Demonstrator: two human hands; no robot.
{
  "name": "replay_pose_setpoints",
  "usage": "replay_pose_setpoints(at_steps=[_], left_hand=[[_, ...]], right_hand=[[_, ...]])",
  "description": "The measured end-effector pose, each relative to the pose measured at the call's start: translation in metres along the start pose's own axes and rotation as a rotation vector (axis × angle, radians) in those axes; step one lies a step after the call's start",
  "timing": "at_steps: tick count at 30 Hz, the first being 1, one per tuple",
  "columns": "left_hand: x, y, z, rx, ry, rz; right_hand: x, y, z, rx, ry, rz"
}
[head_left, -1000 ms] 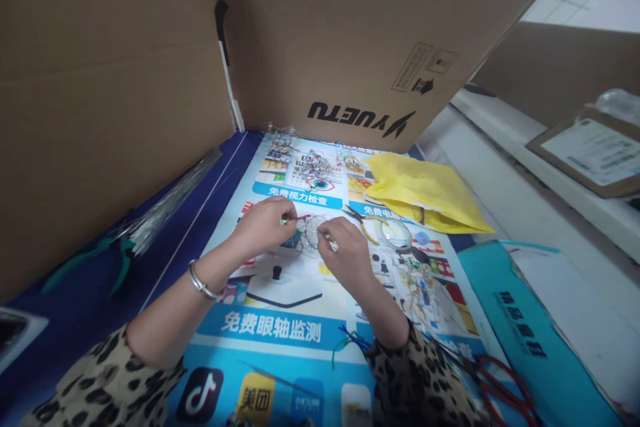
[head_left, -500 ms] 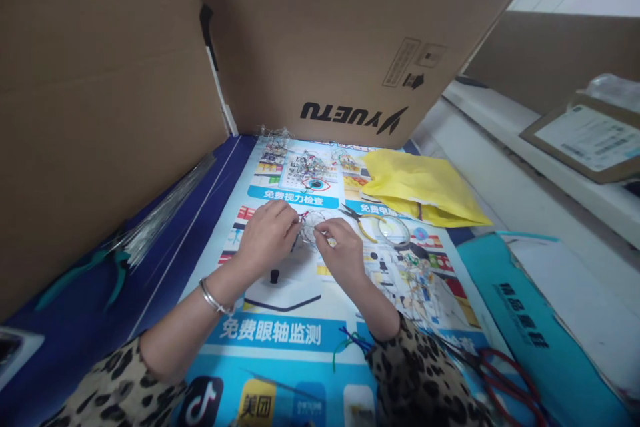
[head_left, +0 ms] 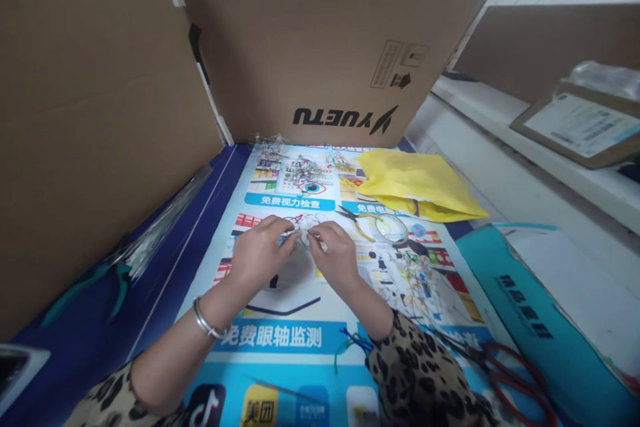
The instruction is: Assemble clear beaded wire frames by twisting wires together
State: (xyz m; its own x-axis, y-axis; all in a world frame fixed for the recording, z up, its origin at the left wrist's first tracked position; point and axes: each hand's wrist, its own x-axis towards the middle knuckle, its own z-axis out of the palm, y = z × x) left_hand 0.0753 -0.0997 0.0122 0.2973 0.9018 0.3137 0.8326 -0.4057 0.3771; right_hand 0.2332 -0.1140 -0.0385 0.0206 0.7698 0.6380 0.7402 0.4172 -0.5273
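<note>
Silvery wire loops (head_left: pixel 306 221) with bits of red sit between our two hands, over the middle of the printed sheet (head_left: pixel 285 335). Our left hand (head_left: pixel 257 253) is closed to a pinch, thumb against fingers, on the near left edge of the loops. Our right hand (head_left: pixel 334 257) pinches them too, its fingertips near those of the left; blur hides the exact strand each one grips.

Just beyond our right hand lie the yellow-handled pliers (head_left: pixel 365 228), with a clear ring (head_left: pixel 391 229) beside them. Farther off, a yellow bag (head_left: pixel 420 185) rests at the far right, and wire tangles (head_left: pixel 306 170) spread across the far part of the sheet. To our left we have a bundle of straight wires (head_left: pixel 165 217) and teal-handled pliers (head_left: pixel 121 290). Near our right sleeve (head_left: pixel 420 373) lie blue and green cords (head_left: pixel 357 341) and red-handled scissors (head_left: pixel 517 373), with a teal packet (head_left: pixel 530 310) to their right.
</note>
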Motion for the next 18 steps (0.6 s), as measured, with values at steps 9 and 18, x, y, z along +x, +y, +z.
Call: replay_pose_setpoints(at_steps=[9,18], left_hand=[[0.002,-0.005,0.005,-0.013,-0.106,-0.004],[0.007,-0.005,0.004,-0.420,-0.164,-0.086]], right_hand=[[-0.003,-0.004,-0.001,-0.045,0.004,-0.108],[-0.003,-0.013,-0.002,-0.148,-0.010,-0.175]])
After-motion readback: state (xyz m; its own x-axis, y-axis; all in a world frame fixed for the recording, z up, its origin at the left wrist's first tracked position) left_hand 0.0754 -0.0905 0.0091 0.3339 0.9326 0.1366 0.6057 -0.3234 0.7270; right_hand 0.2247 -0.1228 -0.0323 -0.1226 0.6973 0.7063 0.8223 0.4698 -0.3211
